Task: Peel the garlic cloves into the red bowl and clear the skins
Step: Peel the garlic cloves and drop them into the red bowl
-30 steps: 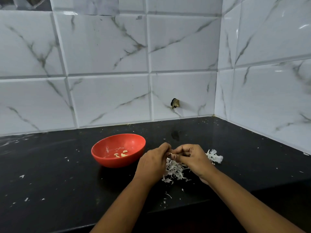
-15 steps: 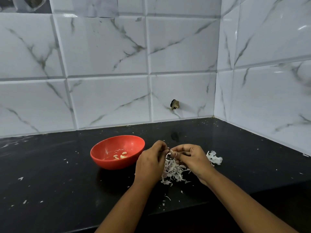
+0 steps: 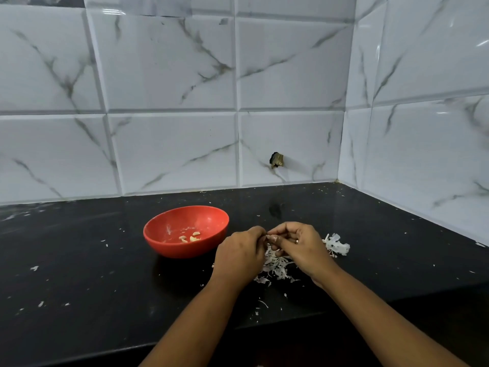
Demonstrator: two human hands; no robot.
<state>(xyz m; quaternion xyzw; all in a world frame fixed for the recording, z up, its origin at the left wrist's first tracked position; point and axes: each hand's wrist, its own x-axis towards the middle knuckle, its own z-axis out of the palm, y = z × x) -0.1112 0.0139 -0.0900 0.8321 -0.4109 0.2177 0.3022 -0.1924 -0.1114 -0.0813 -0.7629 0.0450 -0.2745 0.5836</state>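
Black counter [image 3: 79, 274], skin-flecked; marble-tile walls [image 3: 172, 75]; left hand [image 3: 239, 256], right hand [image 3: 301, 246] fingers [image 3: 284, 229] pinch clove [image 3: 271, 237] over skins [image 3: 275, 266].

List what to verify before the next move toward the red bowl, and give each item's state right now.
1. Red bowl upright, just left of the left hand: ok.
2. Peeled cloves lie inside the bowl: ok.
3. Left hand and right hand meet in a pinch above the skins pile: ok.
4. Clove in the fingers fully peeled: cannot tell; the fingers hide what they pinch.
5. Nothing stands between the hands and the bowl: ok.
6. Skins cleared off the counter: not ok; the pile and scattered flakes lie there.
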